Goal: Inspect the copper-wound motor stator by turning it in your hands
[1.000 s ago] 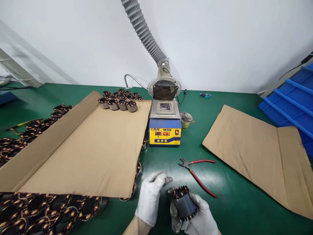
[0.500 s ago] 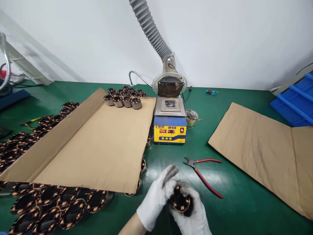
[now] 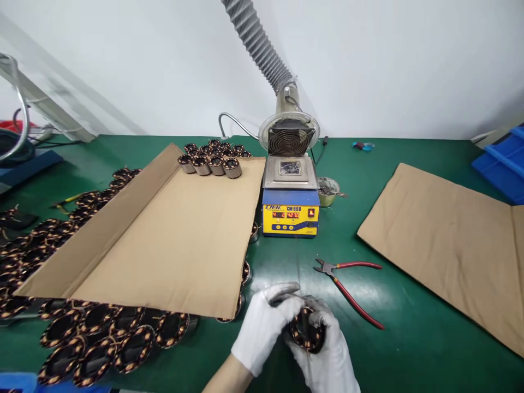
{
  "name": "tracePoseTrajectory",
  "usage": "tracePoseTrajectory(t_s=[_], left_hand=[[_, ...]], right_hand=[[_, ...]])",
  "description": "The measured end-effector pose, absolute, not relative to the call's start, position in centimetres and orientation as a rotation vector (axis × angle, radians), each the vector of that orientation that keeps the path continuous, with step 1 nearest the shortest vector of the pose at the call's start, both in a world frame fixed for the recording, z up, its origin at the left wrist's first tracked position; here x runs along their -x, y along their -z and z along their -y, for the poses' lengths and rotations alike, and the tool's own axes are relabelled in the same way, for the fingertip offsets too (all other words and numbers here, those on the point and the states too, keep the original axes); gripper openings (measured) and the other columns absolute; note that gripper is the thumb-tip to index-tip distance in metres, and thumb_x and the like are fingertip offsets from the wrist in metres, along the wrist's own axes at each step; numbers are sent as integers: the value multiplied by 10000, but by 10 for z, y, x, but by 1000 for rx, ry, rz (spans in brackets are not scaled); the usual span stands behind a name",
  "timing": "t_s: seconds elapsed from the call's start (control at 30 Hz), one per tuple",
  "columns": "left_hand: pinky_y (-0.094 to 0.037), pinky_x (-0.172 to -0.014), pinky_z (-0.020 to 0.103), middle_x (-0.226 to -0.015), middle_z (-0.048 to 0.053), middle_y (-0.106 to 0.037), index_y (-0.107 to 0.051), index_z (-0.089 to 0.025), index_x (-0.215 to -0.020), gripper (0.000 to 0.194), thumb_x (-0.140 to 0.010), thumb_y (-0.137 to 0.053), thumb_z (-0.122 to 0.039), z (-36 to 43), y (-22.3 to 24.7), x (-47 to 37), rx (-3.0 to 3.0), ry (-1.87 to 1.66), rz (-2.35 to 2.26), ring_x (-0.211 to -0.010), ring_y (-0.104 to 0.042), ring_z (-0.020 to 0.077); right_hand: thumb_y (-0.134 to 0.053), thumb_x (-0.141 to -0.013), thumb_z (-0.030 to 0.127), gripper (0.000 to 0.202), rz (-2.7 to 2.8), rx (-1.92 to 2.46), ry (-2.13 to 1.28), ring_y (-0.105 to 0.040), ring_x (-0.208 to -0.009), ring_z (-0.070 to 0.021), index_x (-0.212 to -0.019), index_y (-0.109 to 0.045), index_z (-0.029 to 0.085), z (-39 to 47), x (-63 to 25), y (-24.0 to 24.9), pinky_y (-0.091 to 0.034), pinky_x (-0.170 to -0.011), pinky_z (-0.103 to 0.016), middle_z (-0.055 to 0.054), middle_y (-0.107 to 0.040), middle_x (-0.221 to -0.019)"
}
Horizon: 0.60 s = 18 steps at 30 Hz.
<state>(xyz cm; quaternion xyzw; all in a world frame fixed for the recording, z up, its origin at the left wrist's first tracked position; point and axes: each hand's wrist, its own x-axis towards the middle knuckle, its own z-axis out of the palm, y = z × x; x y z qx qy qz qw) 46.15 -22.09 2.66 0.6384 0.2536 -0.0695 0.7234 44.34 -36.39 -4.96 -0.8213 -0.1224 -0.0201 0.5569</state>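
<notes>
Stator (image 3: 306,332): lower centre of frame, above the table (image 3: 409,349), open end facing you | Right hand (image 3: 327,355): fingers curled around the stator from below and right, gripping it | Left hand (image 3: 266,327): closed against the stator's left side, fingertips over its top rim | Pliers (image 3: 347,284): on the table, just upper right of your hands, untouched.

bright, even overhead light, soft shadows, mild glare on the green table (image 3: 401,349), edges bowed.
</notes>
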Motion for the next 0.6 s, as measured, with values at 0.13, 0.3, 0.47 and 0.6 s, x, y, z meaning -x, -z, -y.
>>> tracePoseTrajectory(t_s=[0.13, 0.3, 0.47, 0.6], left_hand=[[-509, -662, 289, -736, 61, -710, -673, -142, -722, 172, -588, -722, -238, 232, -25, -466, -1249, 113, -613, -720, -649, 223], [-483, -574, 254, -589, 32, -664, -640, -135, -572, 63, -540, -691, -156, 237, -33, -468, -1252, 137, -610, -600, -611, 184], [-481, -845, 288, -948, 70, -711, -669, -153, -904, 293, -653, -700, -299, 228, -33, -454, -1179, -50, -712, -934, -630, 222], [-452, -909, 360, -1024, 111, -684, -660, -134, -954, 308, -686, -679, -285, 221, -37, -451, -1371, 91, -597, -1001, -601, 271]], right_hand=[[-796, -603, 287, 454, 215, 1905, 12, -559, -1054, -332, -966, -524, 265, 364, -443, 46, -466, -842, -474, -91, -617, -1126], [-777, -627, 317, 437, 185, 1877, -57, -557, -1050, -313, -987, -534, 273, 363, -443, 41, -464, -863, -462, -91, -604, -1147], [-755, -671, 293, 513, 276, 1922, 32, -530, -1098, -309, -1110, -491, 282, 364, -441, 45, -414, -929, -502, -86, -594, -1168], [-762, -665, 293, 567, 332, 1968, 96, -556, -1057, -307, -1165, -494, 302, 365, -443, 41, -437, -906, -492, -67, -609, -1144]])
